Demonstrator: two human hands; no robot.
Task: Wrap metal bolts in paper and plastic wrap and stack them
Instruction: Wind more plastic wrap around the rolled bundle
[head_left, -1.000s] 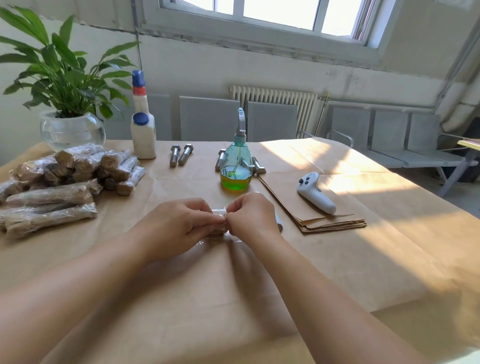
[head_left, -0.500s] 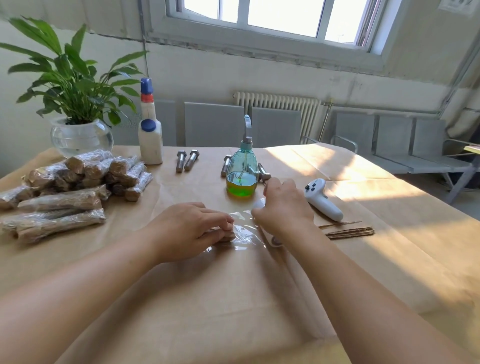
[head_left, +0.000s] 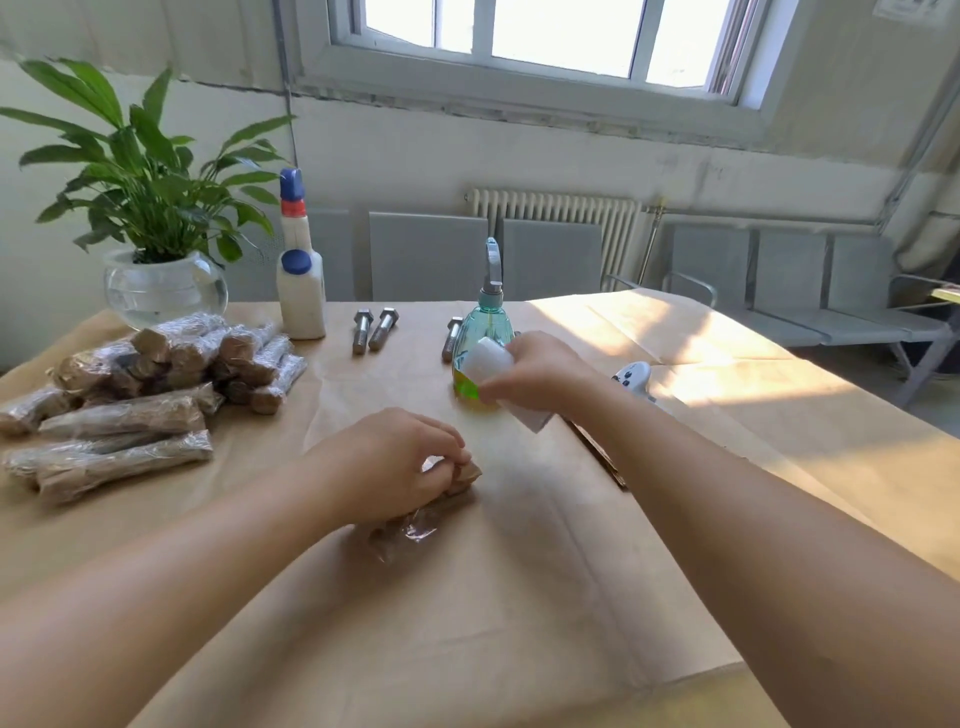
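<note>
table (head_left: 519, 597): brown paper cover | wrapped bolts (head_left: 130, 395) | bare bolts (head_left: 374, 328) | bottles (head_left: 300, 270), perhaps glue

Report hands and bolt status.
Left hand pins the wrapped bolt. Right hand holds the wrap roll lifted. Green bottle right behind it.

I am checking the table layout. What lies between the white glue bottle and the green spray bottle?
In the head view, two bare metal bolts lie side by side between the white glue bottle and the green spray bottle, on the brown paper.
</note>
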